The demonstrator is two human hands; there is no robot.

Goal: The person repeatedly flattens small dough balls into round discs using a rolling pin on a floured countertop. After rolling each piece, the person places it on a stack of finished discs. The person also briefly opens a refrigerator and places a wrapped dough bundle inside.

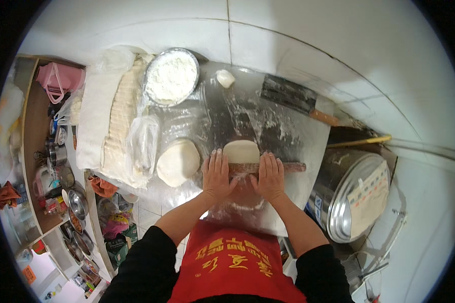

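Observation:
Both hands lie over a wooden rolling pin [243, 167], palms down and fingers stretched forward. My left hand [215, 174] covers the pin's left part, and its end there is hidden. To the right, my right hand [270, 176] presses on it, with the pin's other end sticking out past the fingers. A flat piece of dough [241, 150] extends from under the pin between the hands. Left of my left hand rests a larger rounded piece of dough [178, 163]. All this is on a floury metal worktop [303, 144].
A bowl of flour [171, 77] and a small dough lump [225, 78] stand near the wall. A cleaver [288, 94] lies back right. Cloth and plastic-covered dough [123, 110] occupy the left side. A lidded metal drum [341, 189] stands right; shelves [43, 132] hold kitchenware at left.

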